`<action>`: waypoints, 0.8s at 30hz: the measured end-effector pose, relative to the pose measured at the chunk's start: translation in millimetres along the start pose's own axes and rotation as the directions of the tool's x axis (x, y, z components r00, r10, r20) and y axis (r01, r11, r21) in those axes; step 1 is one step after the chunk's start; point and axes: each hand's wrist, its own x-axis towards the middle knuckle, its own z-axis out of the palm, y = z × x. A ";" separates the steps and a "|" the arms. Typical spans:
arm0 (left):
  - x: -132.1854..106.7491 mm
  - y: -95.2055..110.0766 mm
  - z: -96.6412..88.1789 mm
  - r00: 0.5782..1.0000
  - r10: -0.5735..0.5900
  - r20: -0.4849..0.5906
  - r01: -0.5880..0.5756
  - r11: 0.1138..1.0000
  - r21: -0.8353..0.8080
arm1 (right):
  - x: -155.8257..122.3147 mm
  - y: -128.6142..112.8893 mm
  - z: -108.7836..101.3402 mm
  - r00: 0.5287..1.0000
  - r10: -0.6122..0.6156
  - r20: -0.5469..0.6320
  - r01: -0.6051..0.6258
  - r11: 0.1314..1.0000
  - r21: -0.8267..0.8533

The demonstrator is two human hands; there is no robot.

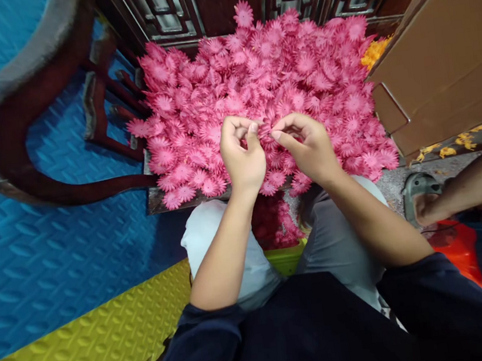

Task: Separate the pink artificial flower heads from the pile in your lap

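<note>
A thick layer of pink artificial flower heads covers a dark wooden chair seat in front of me. Over the near part of the flowers, my left hand is closed, thumb tip pressed to its index finger. My right hand faces it a short gap away, its thumb and fingertips drawn together in a pinch. Whatever lies between the fingertips of either hand is too small to make out.
The chair's curved dark armrest rises at the left, over blue floor mats and a yellow mat. Below, between my knees, is a yellow-green container with pink flowers. A cardboard box and another person's leg are at the right.
</note>
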 end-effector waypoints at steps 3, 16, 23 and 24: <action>2.8 -2.0 0.3 0.999 -0.039 -0.027 0.039 0.999 -0.016 | -2.0 -1.1 3.4 0.999 -0.048 -0.018 0.047 0.998 -0.028; 8.4 -16.2 2.4 0.987 0.105 -0.125 -0.104 0.995 0.011 | -6.2 -1.5 4.3 0.996 -0.093 0.003 0.093 0.991 -0.091; 8.3 -18.3 9.0 0.964 0.232 -0.128 -0.223 0.971 0.079 | -1.5 6.3 -0.1 0.993 -0.116 -0.012 0.113 0.984 -0.140; 8.1 -18.0 9.1 0.964 0.244 -0.109 -0.234 0.967 0.102 | 0.1 9.1 -2.4 0.991 -0.132 -0.014 0.127 0.975 -0.183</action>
